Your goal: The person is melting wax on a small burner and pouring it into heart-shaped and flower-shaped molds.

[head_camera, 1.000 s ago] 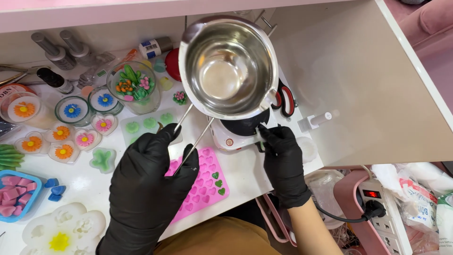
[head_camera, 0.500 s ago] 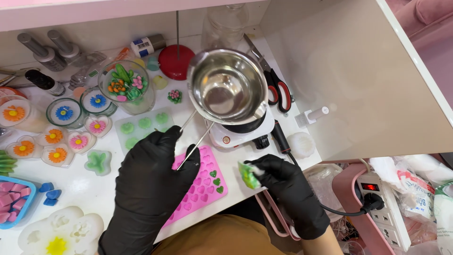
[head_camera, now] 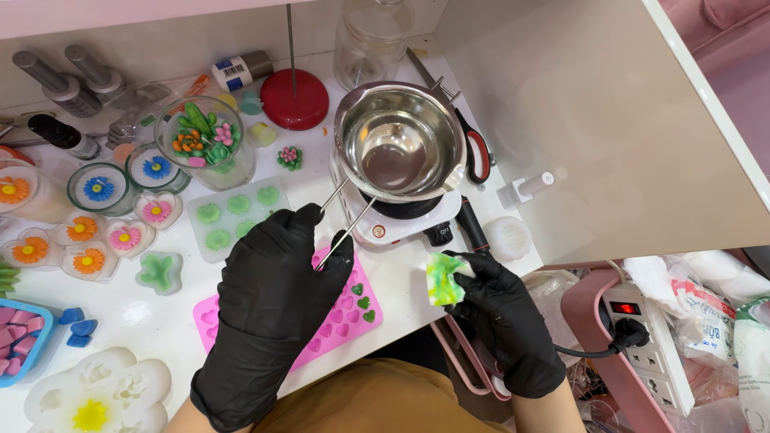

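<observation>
Beside the small white hot plate (head_camera: 399, 220), 2 black-gloved hands are at work on a white table (head_camera: 417, 277).

Left hand (head_camera: 273, 297) is closed around the 2-rod wire handle (head_camera: 343, 216) of a steel pot (head_camera: 399, 143), which sits on the hot plate. Right hand (head_camera: 501, 309), in front and to the right of the hot plate, pinches a green-stained white wipe (head_camera: 443, 277) between thumb and fingers. Pink heart mould (head_camera: 337, 317) lies just in front of the hot plate, partly under the left hand. Red-handled scissors (head_camera: 475, 152) lie just right of the pot. Red round stand (head_camera: 295, 99) sits behind and to the left of the hot plate.
</observation>
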